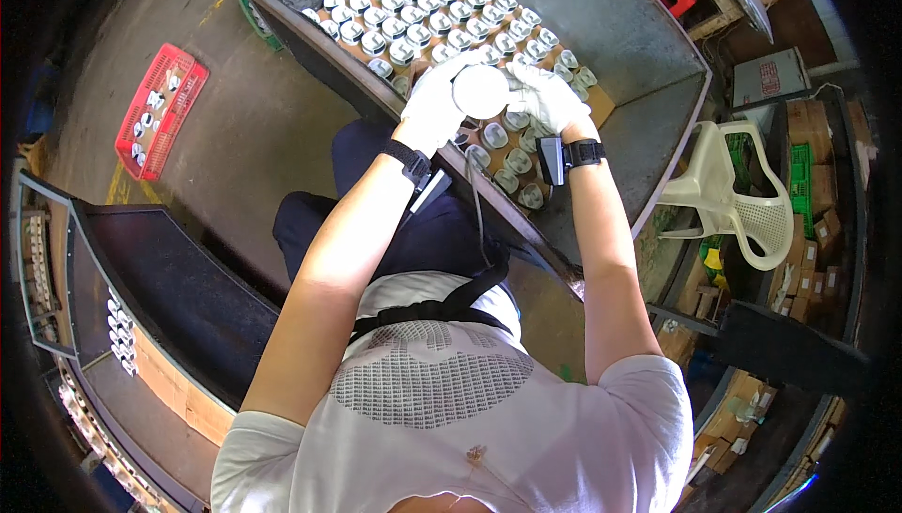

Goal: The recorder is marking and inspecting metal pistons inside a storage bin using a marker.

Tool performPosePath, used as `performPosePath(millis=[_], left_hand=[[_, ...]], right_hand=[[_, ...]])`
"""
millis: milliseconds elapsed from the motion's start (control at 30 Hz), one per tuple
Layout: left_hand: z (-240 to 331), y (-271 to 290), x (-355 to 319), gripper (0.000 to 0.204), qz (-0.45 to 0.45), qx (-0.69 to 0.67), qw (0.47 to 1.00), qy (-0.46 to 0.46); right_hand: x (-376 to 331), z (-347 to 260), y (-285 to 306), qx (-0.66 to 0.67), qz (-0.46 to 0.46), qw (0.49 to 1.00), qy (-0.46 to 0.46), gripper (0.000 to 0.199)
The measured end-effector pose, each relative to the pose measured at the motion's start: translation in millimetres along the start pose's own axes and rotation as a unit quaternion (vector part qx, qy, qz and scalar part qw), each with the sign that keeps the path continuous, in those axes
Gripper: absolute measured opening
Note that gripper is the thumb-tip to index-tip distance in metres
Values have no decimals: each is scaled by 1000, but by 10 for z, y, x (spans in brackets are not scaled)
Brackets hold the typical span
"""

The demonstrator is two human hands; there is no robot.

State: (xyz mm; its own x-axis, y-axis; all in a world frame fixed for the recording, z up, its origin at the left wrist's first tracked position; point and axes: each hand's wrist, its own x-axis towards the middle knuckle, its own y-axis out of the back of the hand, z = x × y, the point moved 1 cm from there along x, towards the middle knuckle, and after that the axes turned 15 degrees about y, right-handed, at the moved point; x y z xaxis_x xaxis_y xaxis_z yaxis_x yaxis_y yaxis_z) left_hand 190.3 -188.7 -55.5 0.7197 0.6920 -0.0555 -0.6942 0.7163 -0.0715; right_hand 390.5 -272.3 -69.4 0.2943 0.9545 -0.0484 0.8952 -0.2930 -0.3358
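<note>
Both my hands wear white gloves and meet over the near edge of a grey metal bench (639, 53). Between them is a round part with a bright, flat white face, apparently a piston (480, 91), seen face-on. My left hand (436, 104) closes around its left side. On its right side, the fingertips of my right hand (550, 100) press against the edge. Rows of similar silver pistons with dark bands (412, 15) stand beyond my hands on brown cardboard. A looser group of pistons (494, 135) sits just below the held one.
A red crate (128, 142) with several pistons stands on the floor at left. Behind me at lower left is another dark bench (188, 259). A white plastic chair (761, 217) stands at right, near shelves with cardboard boxes (810, 132). The bench has raised metal sides.
</note>
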Motion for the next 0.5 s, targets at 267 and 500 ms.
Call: performPosePath(millis=[267, 500], left_hand=[[37, -12, -20, 35, 3, 27, 1000, -7], [40, -34, -13, 32, -14, -87, 996, 10]], right_hand=[[28, 152, 210, -8, -9, 1000, -22, 39], [21, 187, 232, -78, -29, 997, -1, 38]])
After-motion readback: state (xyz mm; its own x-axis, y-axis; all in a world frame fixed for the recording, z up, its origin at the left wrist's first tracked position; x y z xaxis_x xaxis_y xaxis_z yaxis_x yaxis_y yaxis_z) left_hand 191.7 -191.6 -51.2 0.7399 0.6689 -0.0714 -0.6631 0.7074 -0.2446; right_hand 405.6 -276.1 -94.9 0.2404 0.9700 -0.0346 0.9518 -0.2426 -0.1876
